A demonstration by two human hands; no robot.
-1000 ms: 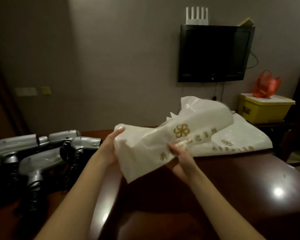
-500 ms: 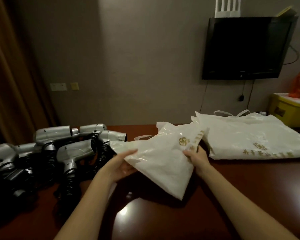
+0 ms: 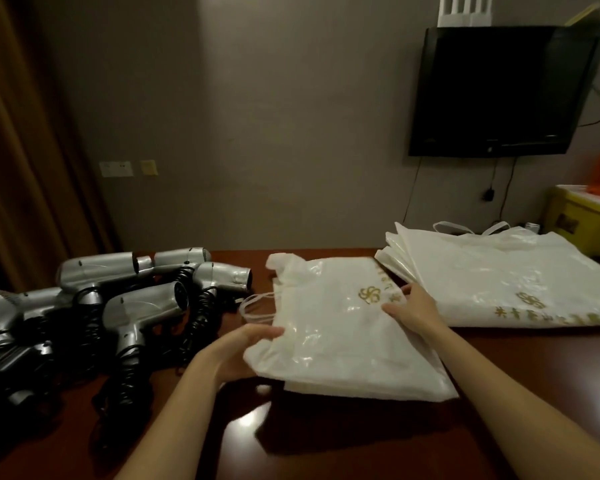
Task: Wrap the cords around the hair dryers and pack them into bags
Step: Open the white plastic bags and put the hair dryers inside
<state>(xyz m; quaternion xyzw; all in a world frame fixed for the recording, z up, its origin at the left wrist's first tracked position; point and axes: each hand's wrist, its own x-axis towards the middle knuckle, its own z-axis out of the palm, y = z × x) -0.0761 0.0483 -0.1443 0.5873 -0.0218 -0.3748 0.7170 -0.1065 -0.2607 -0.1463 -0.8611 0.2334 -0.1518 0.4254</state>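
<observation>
Your left hand [image 3: 238,351] grips the near left edge of a white plastic bag [image 3: 340,327], thumb on top and fingers curled underneath, lifting that corner a little off the dark brown desk [image 3: 499,393]. Your right hand [image 3: 413,311] holds the bag's right edge, thumb lying on top of the plastic and fingers tucked around the side, so both grips are closed on the same bag. The bag lies mostly flat in the middle of the desk, with a gold flower logo [image 3: 369,294] facing up just beside your right thumb and thin white loop handles [image 3: 257,308] trailing off its left side. Just beyond your right hand, a stack of more white bags [image 3: 506,282] lies flat on the desk, fanned at its near left corner and printed with the same gold mark; its corner sits just beside the bag you hold, and whether they touch is hard to tell. To your left, a cluster of silver hair dryers [image 3: 142,306] lies on the desk with black coiled cords [image 3: 201,317] tangled among them; the nearest nozzle is close to the bag's handles but apart from them. On the wall behind hangs a dark television [image 3: 499,91], and a yellow bin [image 3: 582,223] stands at the far right.
</observation>
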